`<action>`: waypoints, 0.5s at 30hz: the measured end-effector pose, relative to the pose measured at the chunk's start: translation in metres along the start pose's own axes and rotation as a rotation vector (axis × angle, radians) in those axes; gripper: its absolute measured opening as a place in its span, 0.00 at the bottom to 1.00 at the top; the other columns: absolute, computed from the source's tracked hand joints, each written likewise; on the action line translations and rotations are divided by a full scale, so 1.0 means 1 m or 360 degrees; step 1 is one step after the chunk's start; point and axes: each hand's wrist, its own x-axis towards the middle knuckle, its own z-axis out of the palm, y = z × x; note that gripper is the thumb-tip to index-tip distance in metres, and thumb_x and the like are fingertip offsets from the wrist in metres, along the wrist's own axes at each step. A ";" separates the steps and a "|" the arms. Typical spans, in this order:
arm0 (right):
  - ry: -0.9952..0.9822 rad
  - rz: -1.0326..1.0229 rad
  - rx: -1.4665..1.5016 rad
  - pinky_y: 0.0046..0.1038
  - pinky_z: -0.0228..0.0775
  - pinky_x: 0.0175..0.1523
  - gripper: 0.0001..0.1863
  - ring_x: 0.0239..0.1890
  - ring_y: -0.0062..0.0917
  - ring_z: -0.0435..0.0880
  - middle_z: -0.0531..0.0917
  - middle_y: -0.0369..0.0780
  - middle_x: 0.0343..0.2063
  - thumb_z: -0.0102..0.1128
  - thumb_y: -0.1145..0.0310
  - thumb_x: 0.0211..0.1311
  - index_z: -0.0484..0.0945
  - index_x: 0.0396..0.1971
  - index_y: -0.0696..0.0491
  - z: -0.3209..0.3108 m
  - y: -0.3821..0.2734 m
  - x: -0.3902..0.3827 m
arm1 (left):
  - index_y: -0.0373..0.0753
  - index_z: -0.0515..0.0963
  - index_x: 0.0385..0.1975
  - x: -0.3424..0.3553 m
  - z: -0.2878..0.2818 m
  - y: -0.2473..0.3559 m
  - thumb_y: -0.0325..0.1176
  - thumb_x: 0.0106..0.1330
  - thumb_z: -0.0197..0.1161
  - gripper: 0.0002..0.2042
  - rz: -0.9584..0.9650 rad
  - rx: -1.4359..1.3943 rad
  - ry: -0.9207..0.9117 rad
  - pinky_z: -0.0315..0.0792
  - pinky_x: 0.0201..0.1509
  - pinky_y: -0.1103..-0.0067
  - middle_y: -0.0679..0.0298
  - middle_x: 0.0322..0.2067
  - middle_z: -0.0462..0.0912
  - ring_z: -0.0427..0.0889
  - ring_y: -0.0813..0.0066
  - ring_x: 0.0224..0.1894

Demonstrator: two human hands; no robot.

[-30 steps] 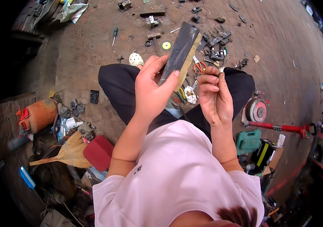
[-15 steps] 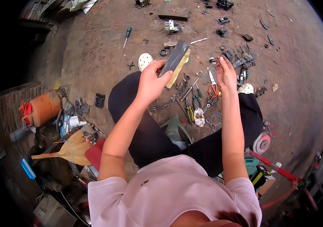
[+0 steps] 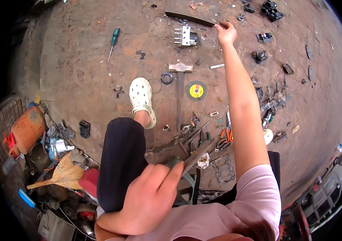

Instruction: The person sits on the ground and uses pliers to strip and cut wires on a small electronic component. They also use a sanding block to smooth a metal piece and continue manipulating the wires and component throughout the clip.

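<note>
Brown floor (image 3: 74, 84) is littered with parts. Near, a dark strip (image 3: 198, 154) is clamped in the left hand (image 3: 151, 199); far, a dark-edged plate's (image 3: 189, 18) right end is touched by the right hand (image 3: 227, 33), grip unclear. Between them, a hammer (image 3: 179, 96) is laid.

The right hand (image 3: 227, 34) has reached out, apparently touching a dark plate (image 3: 191, 19); the left hand (image 3: 153, 197) drew back.

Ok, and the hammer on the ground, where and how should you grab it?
Probably by the handle of the hammer, a bit up from its near end, which has small parts beside it. Come down from above, from the near side, closing across it left and right: it lies flat, long and thin, with the wide head at the far end.
</note>
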 end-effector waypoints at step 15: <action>-0.0157 -0.1049 -0.0636 0.37 0.61 0.61 0.36 0.58 0.40 0.70 0.72 0.48 0.54 0.67 0.59 0.47 0.66 0.56 0.59 0.029 0.061 0.105 | 0.36 0.78 0.45 0.047 -0.023 -0.006 0.20 0.43 0.65 0.24 0.0022 0.0013 -0.0117 0.70 0.27 0.77 0.65 0.26 0.72 0.73 0.68 0.27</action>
